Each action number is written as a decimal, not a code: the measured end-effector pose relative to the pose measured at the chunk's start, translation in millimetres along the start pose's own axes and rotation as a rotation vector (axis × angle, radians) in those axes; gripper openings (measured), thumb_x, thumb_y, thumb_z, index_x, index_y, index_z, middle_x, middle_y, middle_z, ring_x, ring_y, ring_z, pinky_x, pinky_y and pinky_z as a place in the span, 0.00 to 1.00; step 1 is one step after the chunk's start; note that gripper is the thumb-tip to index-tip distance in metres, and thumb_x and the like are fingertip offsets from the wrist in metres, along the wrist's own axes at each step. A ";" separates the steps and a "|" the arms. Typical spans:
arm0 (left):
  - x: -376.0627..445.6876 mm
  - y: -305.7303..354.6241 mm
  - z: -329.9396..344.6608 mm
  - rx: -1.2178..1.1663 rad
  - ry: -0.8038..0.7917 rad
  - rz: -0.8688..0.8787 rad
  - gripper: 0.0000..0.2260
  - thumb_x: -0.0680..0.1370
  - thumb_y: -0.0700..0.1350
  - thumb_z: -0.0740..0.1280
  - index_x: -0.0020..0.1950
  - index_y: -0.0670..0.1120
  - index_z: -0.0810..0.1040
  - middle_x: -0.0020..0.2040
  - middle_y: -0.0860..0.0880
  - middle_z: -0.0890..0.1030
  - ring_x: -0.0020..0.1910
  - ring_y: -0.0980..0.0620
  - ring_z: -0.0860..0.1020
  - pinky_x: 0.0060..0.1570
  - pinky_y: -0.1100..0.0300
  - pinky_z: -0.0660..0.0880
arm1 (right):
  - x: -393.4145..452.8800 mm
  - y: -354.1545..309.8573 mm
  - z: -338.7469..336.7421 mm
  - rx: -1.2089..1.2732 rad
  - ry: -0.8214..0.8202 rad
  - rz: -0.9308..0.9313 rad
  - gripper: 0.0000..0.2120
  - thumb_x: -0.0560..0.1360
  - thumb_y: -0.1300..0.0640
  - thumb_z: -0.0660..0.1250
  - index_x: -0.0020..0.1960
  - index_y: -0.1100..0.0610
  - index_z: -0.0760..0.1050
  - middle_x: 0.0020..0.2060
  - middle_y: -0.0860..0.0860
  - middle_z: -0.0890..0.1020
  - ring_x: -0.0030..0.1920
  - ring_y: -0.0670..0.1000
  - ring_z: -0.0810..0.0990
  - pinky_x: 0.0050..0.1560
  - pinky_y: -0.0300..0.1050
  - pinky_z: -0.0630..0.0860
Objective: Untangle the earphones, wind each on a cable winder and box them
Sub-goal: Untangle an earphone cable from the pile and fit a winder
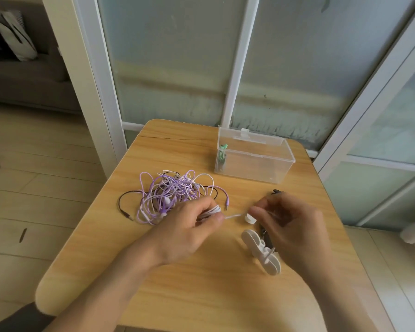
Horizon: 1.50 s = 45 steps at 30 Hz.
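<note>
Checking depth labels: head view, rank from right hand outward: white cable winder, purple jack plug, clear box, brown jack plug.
From the right hand:
1. White cable winder, just below its fingers.
2. Purple jack plug, to its left.
3. Clear box, behind, at the table's far edge.
4. Brown jack plug, far left.

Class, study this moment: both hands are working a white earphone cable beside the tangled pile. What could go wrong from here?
1. The left hand grips a white cable stretched toward the right hand; if it still runs into the tangled pile, pulling could tighten knots.
2. The loose white winders lie under the right hand, and a sweep might knock them off the table.
3. The purple plug lies beside the left hand and could snag.
</note>
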<state>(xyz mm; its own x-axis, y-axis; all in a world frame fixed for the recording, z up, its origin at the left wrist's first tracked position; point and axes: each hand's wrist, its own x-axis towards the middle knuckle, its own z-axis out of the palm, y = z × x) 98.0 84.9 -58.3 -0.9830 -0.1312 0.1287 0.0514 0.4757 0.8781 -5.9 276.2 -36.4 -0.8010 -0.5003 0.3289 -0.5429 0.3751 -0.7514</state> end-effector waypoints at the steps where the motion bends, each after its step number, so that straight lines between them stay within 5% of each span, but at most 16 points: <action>1: 0.1 0.1 -0.4 0.012 -0.008 0.007 0.12 0.78 0.53 0.62 0.42 0.45 0.74 0.35 0.52 0.70 0.35 0.57 0.67 0.38 0.60 0.65 | 1.7 -0.3 -1.6 -0.050 -0.024 -0.007 0.09 0.71 0.52 0.77 0.36 0.43 0.78 0.33 0.37 0.82 0.33 0.45 0.80 0.34 0.32 0.71; 4: 1.9 2.4 -2.4 -0.099 -0.020 -0.029 0.10 0.78 0.53 0.61 0.40 0.51 0.76 0.32 0.56 0.68 0.32 0.57 0.64 0.33 0.63 0.63 | 4.0 -2.3 -2.1 -0.110 -0.109 0.004 0.10 0.73 0.45 0.70 0.34 0.41 0.73 0.30 0.31 0.78 0.33 0.38 0.77 0.33 0.28 0.69; 9: 2.8 5.0 -8.5 -0.407 -0.018 -0.051 0.10 0.78 0.49 0.62 0.39 0.49 0.75 0.30 0.51 0.71 0.30 0.55 0.65 0.33 0.65 0.65 | 2.2 -2.4 -0.7 0.016 -0.189 0.039 0.23 0.71 0.32 0.55 0.29 0.48 0.70 0.24 0.43 0.76 0.26 0.43 0.72 0.30 0.33 0.67; 12: 3.8 6.6 -13.2 -0.476 0.174 -0.053 0.12 0.79 0.49 0.65 0.40 0.44 0.73 0.30 0.51 0.71 0.28 0.56 0.66 0.32 0.63 0.69 | 1.6 0.6 -7.7 0.122 -0.255 0.044 0.19 0.70 0.34 0.67 0.37 0.50 0.78 0.28 0.49 0.80 0.28 0.45 0.76 0.31 0.43 0.72; 14: 5.0 6.0 -19.4 -0.546 0.348 -0.014 0.12 0.79 0.50 0.65 0.38 0.46 0.74 0.31 0.51 0.69 0.28 0.54 0.62 0.28 0.65 0.63 | 2.0 -0.2 -14.3 0.187 -0.290 0.060 0.14 0.66 0.39 0.76 0.42 0.47 0.80 0.32 0.52 0.83 0.31 0.53 0.80 0.34 0.49 0.76; 19: 9.4 3.2 -34.2 -0.763 0.647 0.043 0.15 0.83 0.46 0.60 0.37 0.44 0.67 0.31 0.52 0.66 0.29 0.54 0.60 0.29 0.60 0.55 | 7.1 -2.0 -25.9 0.119 -0.144 0.079 0.09 0.68 0.44 0.73 0.38 0.49 0.83 0.30 0.50 0.84 0.28 0.53 0.80 0.31 0.43 0.75; 21: 9.6 3.1 -36.0 -0.804 0.695 0.052 0.14 0.84 0.45 0.57 0.39 0.44 0.67 0.32 0.52 0.67 0.29 0.55 0.61 0.29 0.61 0.55 | 10.8 3.4 -29.2 0.032 -0.090 0.088 0.06 0.70 0.46 0.74 0.39 0.48 0.83 0.31 0.45 0.84 0.29 0.44 0.80 0.32 0.38 0.76; 24: 8.8 -0.1 -36.7 -0.780 0.719 0.036 0.13 0.84 0.44 0.56 0.40 0.45 0.68 0.32 0.53 0.67 0.29 0.55 0.62 0.29 0.61 0.55 | 15.8 13.3 -33.4 -0.052 0.007 0.093 0.05 0.72 0.50 0.75 0.40 0.47 0.80 0.31 0.41 0.83 0.30 0.44 0.80 0.31 0.35 0.75; 28: 8.0 -3.1 -37.2 -0.618 0.612 -0.098 0.14 0.84 0.42 0.59 0.38 0.43 0.70 0.31 0.49 0.66 0.28 0.53 0.60 0.27 0.61 0.55 | 17.6 18.5 -40.0 0.107 0.073 0.088 0.09 0.76 0.48 0.67 0.42 0.51 0.80 0.27 0.50 0.80 0.27 0.47 0.75 0.31 0.42 0.75; 34: 1.9 3.3 -39.7 -0.450 0.200 -0.258 0.12 0.73 0.44 0.64 0.32 0.44 0.67 0.27 0.49 0.60 0.26 0.53 0.55 0.24 0.64 0.53 | 15.4 12.1 -39.8 0.354 -0.069 0.137 0.17 0.82 0.53 0.60 0.40 0.61 0.77 0.27 0.54 0.77 0.28 0.46 0.72 0.34 0.33 0.71; 38: -0.7 6.1 -41.4 -0.938 -0.021 -0.395 0.15 0.74 0.48 0.63 0.28 0.49 0.66 0.24 0.53 0.57 0.25 0.54 0.51 0.26 0.61 0.49 | 15.9 12.0 -29.9 0.290 -0.116 0.272 0.20 0.82 0.58 0.60 0.33 0.63 0.69 0.23 0.51 0.70 0.26 0.52 0.67 0.40 0.56 0.72; 42: 3.3 -12.1 -58.7 -1.556 -0.270 -0.140 0.17 0.83 0.50 0.57 0.36 0.47 0.73 0.28 0.52 0.63 0.26 0.53 0.60 0.28 0.58 0.58 | 15.9 12.6 -29.0 0.003 -0.152 0.274 0.22 0.80 0.47 0.65 0.32 0.58 0.77 0.22 0.47 0.71 0.25 0.48 0.69 0.32 0.47 0.68; 45: 7.5 -11.5 -59.7 -1.597 -0.072 -0.072 0.19 0.84 0.49 0.54 0.43 0.43 0.78 0.32 0.50 0.70 0.27 0.53 0.65 0.28 0.60 0.58 | 12.6 6.2 -30.3 -0.003 -0.253 0.266 0.18 0.76 0.42 0.67 0.35 0.51 0.83 0.22 0.46 0.72 0.26 0.47 0.69 0.30 0.42 0.66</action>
<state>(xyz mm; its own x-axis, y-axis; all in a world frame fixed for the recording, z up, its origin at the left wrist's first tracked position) 100.6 26.4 -39.9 -0.9949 -0.0507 0.0871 0.0845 -0.8908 0.4465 -27.0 295.9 -19.6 -0.8264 -0.5623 -0.0301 -0.3252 0.5202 -0.7897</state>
